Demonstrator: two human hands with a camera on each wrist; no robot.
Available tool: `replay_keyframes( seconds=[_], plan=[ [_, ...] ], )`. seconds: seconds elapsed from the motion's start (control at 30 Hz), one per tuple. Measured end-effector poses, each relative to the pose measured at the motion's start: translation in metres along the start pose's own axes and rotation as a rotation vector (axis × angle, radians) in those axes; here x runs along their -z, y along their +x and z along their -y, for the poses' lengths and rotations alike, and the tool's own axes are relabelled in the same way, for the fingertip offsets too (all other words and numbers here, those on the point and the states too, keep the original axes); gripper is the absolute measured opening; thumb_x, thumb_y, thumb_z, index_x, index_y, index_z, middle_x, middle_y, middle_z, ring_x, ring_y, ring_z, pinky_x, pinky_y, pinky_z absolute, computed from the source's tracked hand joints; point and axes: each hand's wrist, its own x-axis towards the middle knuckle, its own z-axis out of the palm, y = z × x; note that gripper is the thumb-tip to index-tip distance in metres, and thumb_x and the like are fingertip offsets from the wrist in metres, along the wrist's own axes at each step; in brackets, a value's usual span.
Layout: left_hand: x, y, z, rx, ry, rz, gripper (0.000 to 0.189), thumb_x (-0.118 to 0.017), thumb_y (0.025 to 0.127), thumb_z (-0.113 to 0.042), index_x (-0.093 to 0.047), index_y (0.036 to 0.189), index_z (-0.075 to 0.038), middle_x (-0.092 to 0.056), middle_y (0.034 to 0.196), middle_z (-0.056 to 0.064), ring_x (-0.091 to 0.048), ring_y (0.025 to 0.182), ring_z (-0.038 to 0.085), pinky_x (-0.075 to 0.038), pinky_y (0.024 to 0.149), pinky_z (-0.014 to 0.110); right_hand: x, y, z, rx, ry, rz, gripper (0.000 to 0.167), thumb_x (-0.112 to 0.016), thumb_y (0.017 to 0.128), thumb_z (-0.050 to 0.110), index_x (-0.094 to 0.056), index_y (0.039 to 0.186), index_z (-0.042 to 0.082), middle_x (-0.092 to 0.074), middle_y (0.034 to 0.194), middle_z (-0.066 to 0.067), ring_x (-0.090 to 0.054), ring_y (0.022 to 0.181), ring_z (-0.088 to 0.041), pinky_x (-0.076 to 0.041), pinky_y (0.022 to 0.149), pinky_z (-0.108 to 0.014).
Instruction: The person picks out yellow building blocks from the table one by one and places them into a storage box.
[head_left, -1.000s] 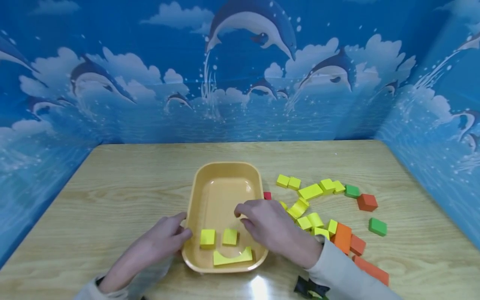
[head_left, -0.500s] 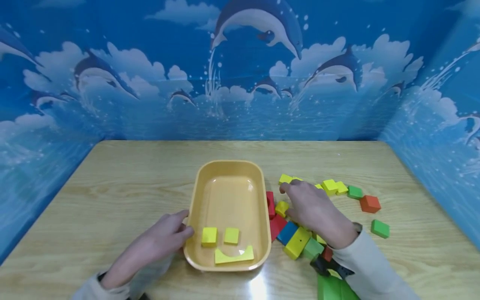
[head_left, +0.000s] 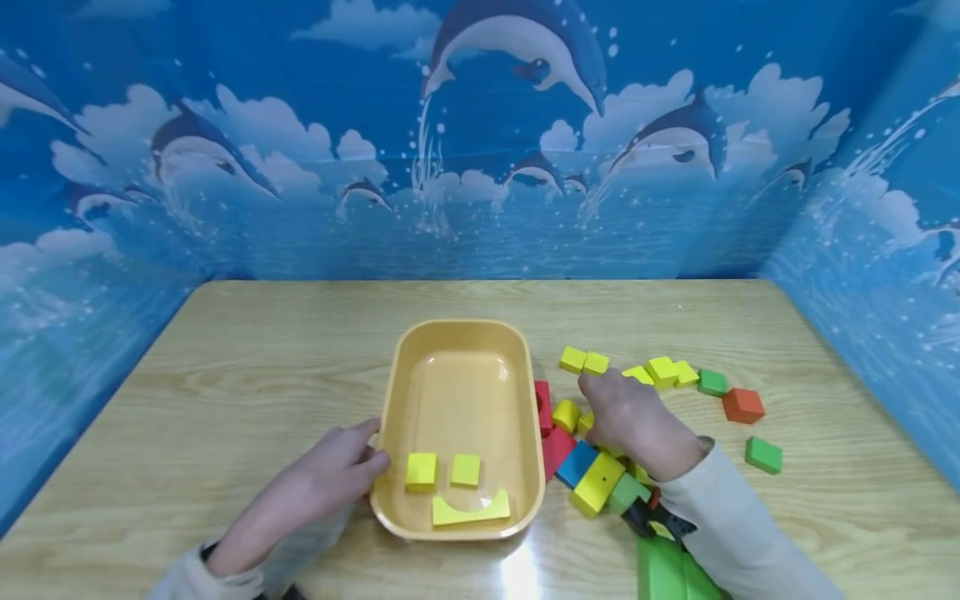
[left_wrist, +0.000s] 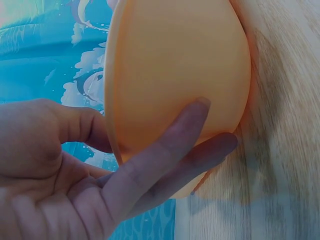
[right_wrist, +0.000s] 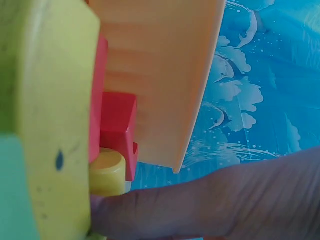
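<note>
A tan plastic tray [head_left: 461, 400] stands on the table, with my left hand [head_left: 333, 471] at its left side. In the left wrist view that hand [left_wrist: 120, 170] pinches the tray wall [left_wrist: 180, 60]: thumb at the rim, fingers along the outside. Inside the tray are two square yellow blocks, one left [head_left: 422, 472] and one right [head_left: 465, 471], and a yellow block with a curved notch [head_left: 471, 508]. My right hand [head_left: 637, 421] reaches down into the block pile. Its fingertips are hidden; the right wrist view shows a finger [right_wrist: 165, 207] beside a yellow cylinder [right_wrist: 109, 172].
Between tray and right hand lie red blocks [head_left: 557, 450], a blue block [head_left: 577, 463], a yellow block with a hole [head_left: 597, 483] and a green block [head_left: 628, 493]. Green pieces [head_left: 663, 571] lie nearer. Behind are several yellow blocks [head_left: 662, 372]; an orange-red block [head_left: 743, 406] lies right.
My right hand has moved from above the tray rightward to the yellow blocks, staying there with its fingers lower. The left hand keeps its place on the tray.
</note>
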Motion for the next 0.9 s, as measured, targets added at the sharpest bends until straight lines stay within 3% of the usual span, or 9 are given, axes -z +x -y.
replay_keyframes(
  seconds=[0.27, 0.5, 0.63, 0.8, 0.9],
  plan=[
    [-0.001, 0.001, -0.001, 0.014, -0.011, 0.0, 0.055, -0.053, 0.088, -0.006, -0.04, 0.139, 0.01, -0.067, 0.085, 0.008, -0.062, 0.07, 0.017, -0.052, 0.059, 0.032, 0.0, 0.0, -0.002, 0.001, -0.035, -0.006, 0.057, -0.079, 0.076, 0.01, -0.054, 0.126, 0.0, -0.056, 0.105, -0.019, -0.053, 0.077, -0.026, -0.053, 0.065, -0.036],
    [-0.002, 0.002, -0.004, 0.07, -0.002, -0.014, 0.055, -0.052, 0.088, -0.005, -0.039, 0.141, 0.007, -0.067, 0.088, 0.009, -0.064, 0.072, 0.017, -0.052, 0.061, 0.033, 0.003, 0.002, -0.004, 0.049, -0.057, -0.038, 0.047, -0.081, 0.074, 0.011, -0.059, 0.115, 0.001, -0.06, 0.091, -0.012, -0.053, 0.07, -0.022, -0.051, 0.058, -0.033],
    [-0.002, 0.002, -0.003, 0.074, -0.009, -0.009, 0.055, -0.053, 0.089, -0.005, -0.039, 0.141, 0.008, -0.067, 0.087, 0.009, -0.063, 0.071, 0.018, -0.052, 0.061, 0.033, 0.007, 0.001, -0.004, 0.068, -0.056, -0.068, 0.049, -0.082, 0.072, 0.012, -0.06, 0.114, 0.003, -0.062, 0.09, -0.01, -0.053, 0.07, -0.022, -0.05, 0.058, -0.033],
    [-0.001, 0.0, -0.001, 0.017, 0.015, -0.014, 0.054, -0.054, 0.088, -0.006, -0.042, 0.138, 0.009, -0.068, 0.088, 0.009, -0.063, 0.072, 0.016, -0.052, 0.062, 0.032, 0.014, -0.007, -0.001, 0.119, 0.003, -0.172, 0.053, -0.085, 0.07, 0.019, -0.062, 0.115, 0.005, -0.061, 0.085, -0.006, -0.052, 0.067, -0.02, -0.047, 0.053, -0.029],
    [-0.001, 0.001, 0.0, 0.008, 0.006, -0.015, 0.053, -0.054, 0.088, -0.006, -0.042, 0.137, 0.01, -0.068, 0.09, 0.01, -0.064, 0.074, 0.017, -0.053, 0.064, 0.032, 0.017, -0.014, 0.004, 0.188, 0.071, -0.303, 0.048, -0.083, 0.07, 0.021, -0.064, 0.111, 0.006, -0.063, 0.088, -0.006, -0.051, 0.064, -0.019, -0.045, 0.051, -0.028]
  ],
)
